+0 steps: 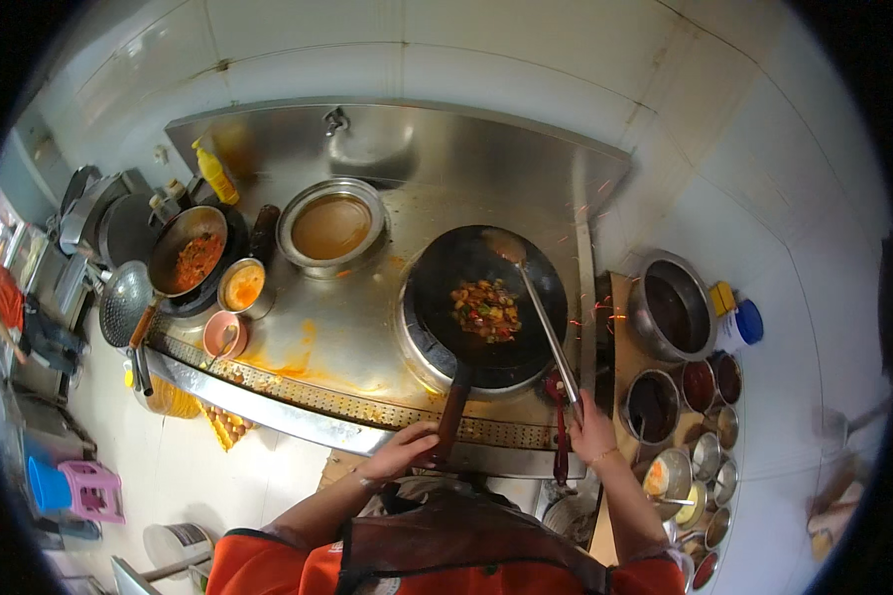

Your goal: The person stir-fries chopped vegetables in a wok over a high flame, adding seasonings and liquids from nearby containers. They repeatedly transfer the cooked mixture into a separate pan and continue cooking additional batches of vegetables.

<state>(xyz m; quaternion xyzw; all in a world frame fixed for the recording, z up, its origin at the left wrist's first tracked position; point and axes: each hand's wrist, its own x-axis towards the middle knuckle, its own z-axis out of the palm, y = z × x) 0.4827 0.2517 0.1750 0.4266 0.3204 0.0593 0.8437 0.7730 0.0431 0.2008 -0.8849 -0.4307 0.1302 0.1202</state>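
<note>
A black wok (442, 268) sits on the round burner at the right of the steel stove. Diced, browned food with red and green bits (486, 310) lies in its middle. My left hand (407, 451) is closed around the wok's dark wooden handle at the stove's front edge. In my right hand (591, 432) is the end of a long metal wok ladle (543, 317). The ladle slants across the wok's right side, and its head rests by the far inner wall, apart from the food. Orange sparks show to the right of the wok.
A pot of brown liquid (329, 228) is set into the stovetop. Farther left are a pan with reddish food (199, 260), a small pot (243, 287), a pink bowl (224, 335) and a strainer (127, 303). Several seasoning containers (652, 405) stand right. Another person (15, 307) is far left.
</note>
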